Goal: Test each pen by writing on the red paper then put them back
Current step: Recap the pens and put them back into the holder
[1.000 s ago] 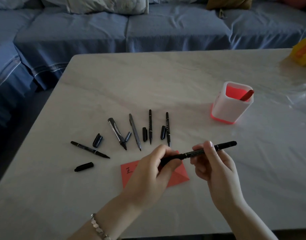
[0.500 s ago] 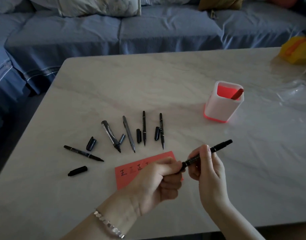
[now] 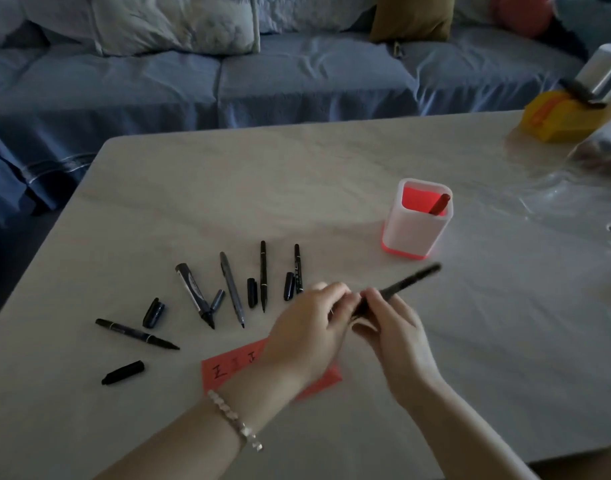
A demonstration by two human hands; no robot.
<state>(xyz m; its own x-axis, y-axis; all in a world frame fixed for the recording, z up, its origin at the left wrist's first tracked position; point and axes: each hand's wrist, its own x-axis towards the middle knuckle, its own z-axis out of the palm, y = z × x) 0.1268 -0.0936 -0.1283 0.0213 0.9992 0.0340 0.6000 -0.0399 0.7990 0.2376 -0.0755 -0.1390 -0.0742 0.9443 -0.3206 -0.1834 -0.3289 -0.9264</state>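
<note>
Two bare forearms come into the picture from the lower edge. No sleeve covers either of them as far as the frame shows. On the left wrist there is a bracelet [image 3: 235,421] made of small pale beads, somewhat shiny, lying close around the wrist. The left hand [image 3: 305,336] and the right hand [image 3: 395,332] wear no glove. The fingers are a little blurred.

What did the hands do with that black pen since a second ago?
The left hand slid along the black pen toward the right hand, so both hands now meet at its lower end; whether the cap is on cannot be told. The right hand kept hold. The pens on the table, red paper and holder stayed put.
</note>
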